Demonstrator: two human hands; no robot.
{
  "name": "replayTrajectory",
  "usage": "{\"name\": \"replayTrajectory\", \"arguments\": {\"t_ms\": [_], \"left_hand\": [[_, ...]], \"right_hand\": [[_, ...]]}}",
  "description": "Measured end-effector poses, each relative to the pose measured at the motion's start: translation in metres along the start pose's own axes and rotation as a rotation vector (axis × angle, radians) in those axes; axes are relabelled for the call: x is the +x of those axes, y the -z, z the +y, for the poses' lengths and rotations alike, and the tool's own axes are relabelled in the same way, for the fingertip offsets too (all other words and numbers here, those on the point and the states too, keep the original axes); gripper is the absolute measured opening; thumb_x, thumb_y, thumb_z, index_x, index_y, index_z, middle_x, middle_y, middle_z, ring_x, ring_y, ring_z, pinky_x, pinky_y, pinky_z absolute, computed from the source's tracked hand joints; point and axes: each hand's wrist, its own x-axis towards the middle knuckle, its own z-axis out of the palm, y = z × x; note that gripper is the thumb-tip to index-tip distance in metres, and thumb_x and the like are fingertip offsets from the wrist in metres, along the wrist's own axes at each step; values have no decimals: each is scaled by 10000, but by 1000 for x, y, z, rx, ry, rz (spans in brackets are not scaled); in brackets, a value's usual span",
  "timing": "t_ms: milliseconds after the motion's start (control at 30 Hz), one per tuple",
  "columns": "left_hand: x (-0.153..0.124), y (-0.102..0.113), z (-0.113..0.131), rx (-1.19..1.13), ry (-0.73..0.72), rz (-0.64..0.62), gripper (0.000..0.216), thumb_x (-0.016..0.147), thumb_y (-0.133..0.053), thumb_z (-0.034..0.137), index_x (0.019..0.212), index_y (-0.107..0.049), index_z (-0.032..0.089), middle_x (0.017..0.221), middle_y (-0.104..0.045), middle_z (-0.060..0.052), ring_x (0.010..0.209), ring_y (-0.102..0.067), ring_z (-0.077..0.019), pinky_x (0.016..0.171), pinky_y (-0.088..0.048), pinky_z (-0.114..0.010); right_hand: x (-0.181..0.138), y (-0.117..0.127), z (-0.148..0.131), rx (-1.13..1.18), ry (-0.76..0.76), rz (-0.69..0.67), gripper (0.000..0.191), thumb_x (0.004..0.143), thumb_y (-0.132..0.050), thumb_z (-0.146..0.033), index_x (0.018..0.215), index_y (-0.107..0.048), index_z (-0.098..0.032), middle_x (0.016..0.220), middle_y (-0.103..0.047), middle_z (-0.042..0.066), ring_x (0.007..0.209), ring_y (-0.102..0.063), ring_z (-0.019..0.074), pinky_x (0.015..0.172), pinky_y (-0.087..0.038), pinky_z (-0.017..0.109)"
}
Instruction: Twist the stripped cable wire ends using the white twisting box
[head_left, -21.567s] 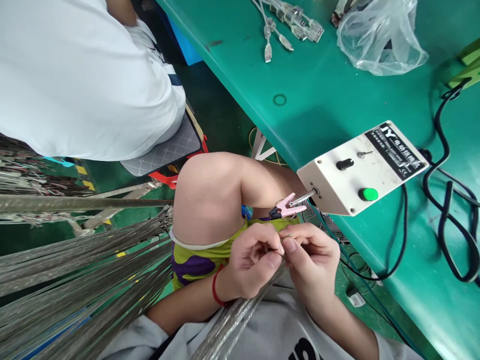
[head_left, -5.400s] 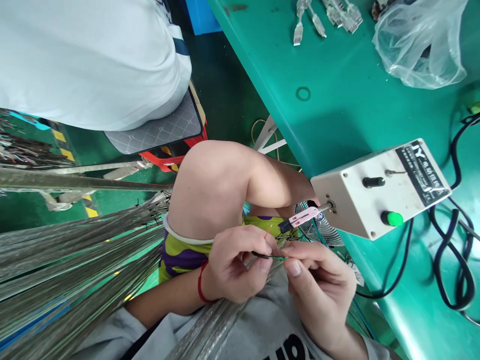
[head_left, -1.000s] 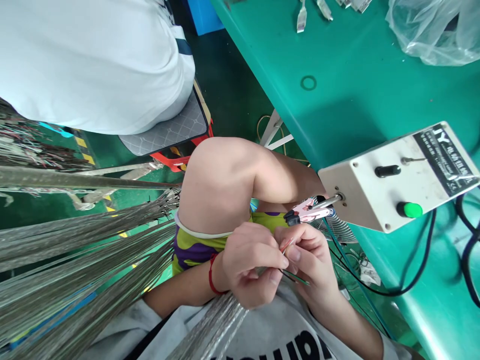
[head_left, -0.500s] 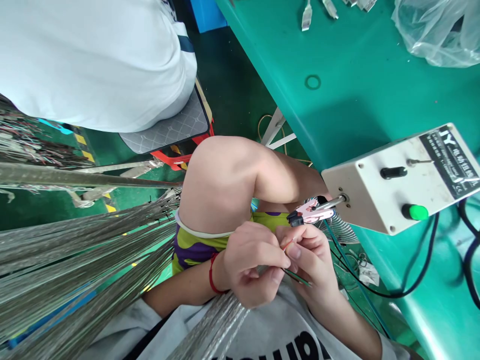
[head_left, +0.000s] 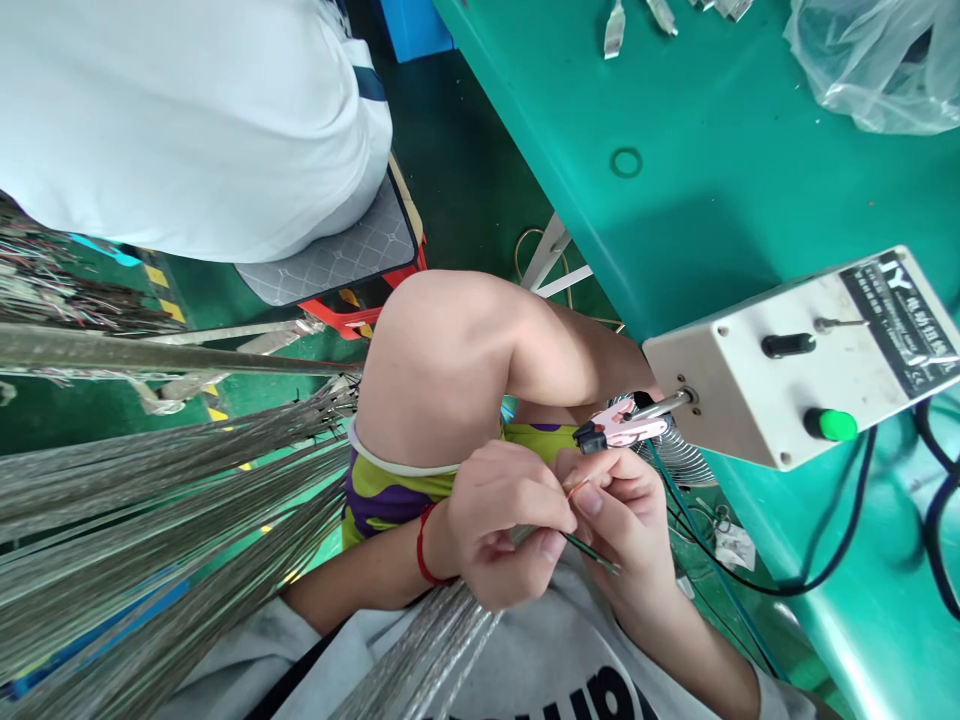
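Above my lap, my left hand point(head_left: 510, 525) is closed in a pinch on thin cable wires. Dark green and black wire ends point(head_left: 591, 553) stick out past its fingertips. Facing it, my right hand point(head_left: 626, 515) pinches a short orange wire point(head_left: 576, 489) between thumb and forefinger. The fingertips of both hands nearly meet. A bundle of silvery braided cables point(head_left: 431, 650) lies over my shirt and runs up beneath my left hand. Just above my right hand, a pink clip point(head_left: 626, 425) with black tips sits on the metal shaft of a white machine box point(head_left: 780, 370).
A green table point(head_left: 720, 130) fills the right, with USB plugs point(head_left: 614, 32), a plastic bag point(head_left: 881, 65) and a green ring point(head_left: 625, 162) on it. Many braided cables point(head_left: 187, 500) hang from a rail at left. A person in white point(head_left: 195, 120) sits nearby on a stool.
Both hands stay almost in place, shifting very slightly. The orange wire at my right fingertips is bent a little more, and the dark wire ends lie closer together.
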Motion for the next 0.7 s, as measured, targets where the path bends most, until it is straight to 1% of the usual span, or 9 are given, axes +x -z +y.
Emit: {"name": "replayTrajectory", "arguments": {"t_ms": [100,200,300,400,467,567,700], "left_hand": [[0,2,0,10,21,-29,106,1129,-654,318,1055,-677,245,644,-648,65,396,-467,-76,482,-393,-241],[0,4,1,2,35,-21,93,1129,-661,306,1066,-683,241,664,-627,64,418,-487,-71,510,-412,-241],[-1,4,3,-10,68,-12,64,1128,-715,308,1102,-714,249,683,-633,60,464,-542,-98,536,-456,-250],[-5,5,4,27,100,8,75,1129,-758,323,1173,-735,266,720,-683,51,516,-600,-124,577,-499,-261],[-8,6,4,71,86,34,119,1123,-781,326,1215,-734,266,747,-708,47,536,-622,-129,601,-529,-261],[-9,10,4,128,52,43,177,1102,-803,289,1255,-718,261,771,-726,49,560,-649,-133,625,-586,-255],[-5,17,6,166,25,13,193,1089,-814,256,1254,-715,245,766,-716,49,587,-672,-137,639,-636,-248]], "right_hand": [[-1,0,1,-12,1,3,283,989,-1044,-488,877,-894,-274,594,-621,-50,527,-437,134,518,-371,269],[-4,3,5,-26,31,17,296,991,-1039,-499,880,-882,-274,631,-668,-29,565,-514,159,552,-445,290],[-9,5,12,-43,128,52,218,1046,-979,-456,939,-878,-295,690,-712,-8,618,-572,191,590,-488,323],[-13,4,18,-72,275,58,111,1096,-918,-389,1013,-877,-328,677,-674,-20,615,-552,198,619,-498,352],[-14,1,19,-105,351,56,77,1121,-898,-376,1055,-878,-343,663,-657,-28,612,-554,202,652,-518,378],[-13,-5,18,-172,427,48,38,1145,-875,-369,1112,-880,-351,673,-682,-24,595,-552,205,649,-508,401],[-10,-12,11,-207,490,24,17,1143,-875,-328,1151,-882,-341,684,-701,-23,588,-551,197,630,-483,392]]}}
